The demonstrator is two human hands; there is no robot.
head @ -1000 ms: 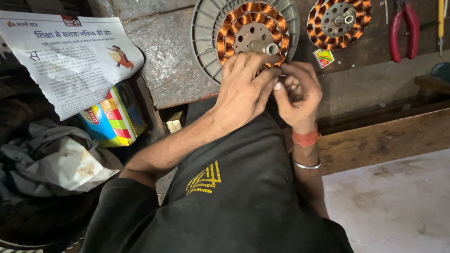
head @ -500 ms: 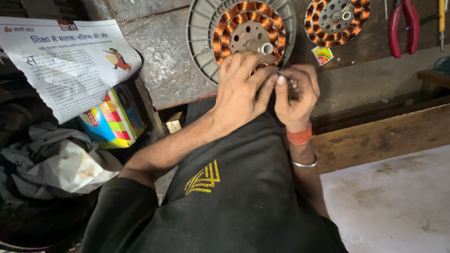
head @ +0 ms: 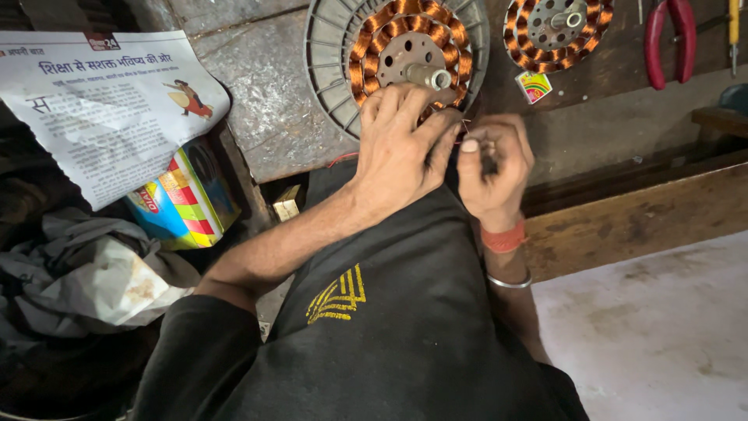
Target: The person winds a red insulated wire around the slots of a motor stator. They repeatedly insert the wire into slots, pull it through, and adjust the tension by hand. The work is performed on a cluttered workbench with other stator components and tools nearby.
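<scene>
A: Nearest the camera is the dark trouser knee, and both forearms run up over it. What are the hands doing just past it?

B: The left hand lies palm down with its fingers spread narrow over the near edge of the fan stator, pressing on the copper windings. The right hand sits just to its right, curled shut with thumb against forefinger. It seems to pinch something thin, perhaps a strand of copper wire, but the fist hides most of it.

A: How would that step go well?

B: Judging from the grip, the left hand should hold the stator steady against the knee while the right keeps the strand taut and close to the coil, pulling gently so the thin wire neither kinks nor snaps.

A: Which way does the stator face?

B: It lies flat just beyond the left fingertips, its round face up toward the camera. The steel shaft is its long axis; it rises from the centre and leans slightly to the right.

A: And farther off?

B: Beyond the right hand, on the worn desk, lies a second wound stator, then red-handled pliers. Well left of the left hand are a printed paper sheet and a colourful carton.
</scene>
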